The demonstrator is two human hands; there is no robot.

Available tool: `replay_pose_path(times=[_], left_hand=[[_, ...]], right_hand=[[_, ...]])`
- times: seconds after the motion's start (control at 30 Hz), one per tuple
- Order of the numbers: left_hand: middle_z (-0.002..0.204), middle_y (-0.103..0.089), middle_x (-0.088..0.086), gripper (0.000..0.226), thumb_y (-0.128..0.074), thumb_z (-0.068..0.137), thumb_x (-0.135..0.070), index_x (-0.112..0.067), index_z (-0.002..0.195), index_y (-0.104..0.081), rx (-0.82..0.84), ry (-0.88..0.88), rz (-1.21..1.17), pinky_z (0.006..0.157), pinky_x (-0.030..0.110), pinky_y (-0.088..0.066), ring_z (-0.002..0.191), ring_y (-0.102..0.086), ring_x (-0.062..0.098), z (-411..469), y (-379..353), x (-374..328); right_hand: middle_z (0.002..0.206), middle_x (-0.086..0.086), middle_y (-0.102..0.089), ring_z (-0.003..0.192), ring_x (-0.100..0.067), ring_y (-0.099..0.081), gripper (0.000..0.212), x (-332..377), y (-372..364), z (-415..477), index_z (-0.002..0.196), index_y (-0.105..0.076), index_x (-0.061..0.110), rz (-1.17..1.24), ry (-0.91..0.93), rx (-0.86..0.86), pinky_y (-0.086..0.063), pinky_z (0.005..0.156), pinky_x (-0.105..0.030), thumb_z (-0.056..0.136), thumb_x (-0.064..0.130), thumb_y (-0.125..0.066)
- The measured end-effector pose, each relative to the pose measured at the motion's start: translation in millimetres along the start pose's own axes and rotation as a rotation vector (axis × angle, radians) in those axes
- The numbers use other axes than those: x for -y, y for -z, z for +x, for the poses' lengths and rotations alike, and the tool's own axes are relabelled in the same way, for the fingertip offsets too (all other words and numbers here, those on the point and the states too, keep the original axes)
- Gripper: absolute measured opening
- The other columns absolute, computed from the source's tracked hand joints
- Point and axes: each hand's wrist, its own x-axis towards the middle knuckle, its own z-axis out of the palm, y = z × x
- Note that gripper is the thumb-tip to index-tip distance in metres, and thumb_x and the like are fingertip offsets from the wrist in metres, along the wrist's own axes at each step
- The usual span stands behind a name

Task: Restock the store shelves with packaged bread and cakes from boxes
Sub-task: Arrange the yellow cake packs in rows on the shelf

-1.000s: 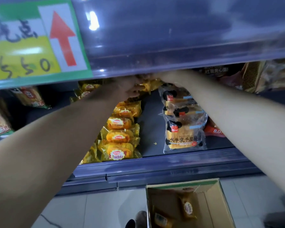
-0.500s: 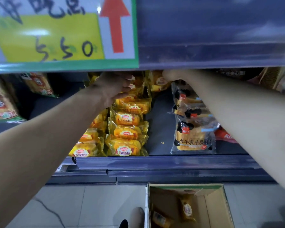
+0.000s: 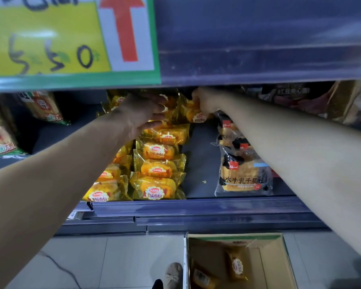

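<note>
Your right hand (image 3: 204, 101) pinches a soft-bread pack (image 3: 193, 115), left hand (image 3: 142, 113) flat-fingered on the row (image 3: 158, 152). Looks light, squashy: hold wrapper edges.

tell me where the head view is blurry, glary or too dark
Head view: the price sign is soft with a pale glare streak; the front bread packet is sharp, label readable; the right hand and the back packet it grips sit dim under the upper shelf.

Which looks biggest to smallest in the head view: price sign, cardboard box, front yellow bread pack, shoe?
price sign
cardboard box
front yellow bread pack
shoe
The sign is nearest the camera, which may exaggerate it.
</note>
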Motion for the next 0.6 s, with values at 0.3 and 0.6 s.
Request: replay_pose_path(times=[0.3,0.6], left_hand=[[0.122,-0.063,0.014,0.035,-0.053,0.091,-0.001,-0.005,0.125,-0.057,-0.004,-0.013,0.014,0.074,0.028,-0.057,0.099,-0.065,0.021,-8,-3,-3],[0.113,-0.065,0.009,0.024,-0.052,0.093,-0.001,-0.009,0.113,-0.062,-0.019,-0.033,-0.014,0.077,0.026,-0.054,0.101,-0.063,0.02,-53,-30,-24]], right_hand=[[0.121,-0.014,-0.055,0.108,-0.027,-0.055,0.039,1,-8,-1,0.123,-0.053,0.006,-0.034,-0.019,-0.09,-0.044,0.078,-0.03,0.085,0.0,-0.06],[0.117,-0.005,-0.057,0.101,-0.015,-0.051,0.024,2,25,-50,0.116,-0.058,0.015,0.289,0.047,-0.332,-0.038,0.08,-0.027,0.095,0.008,-0.047]])
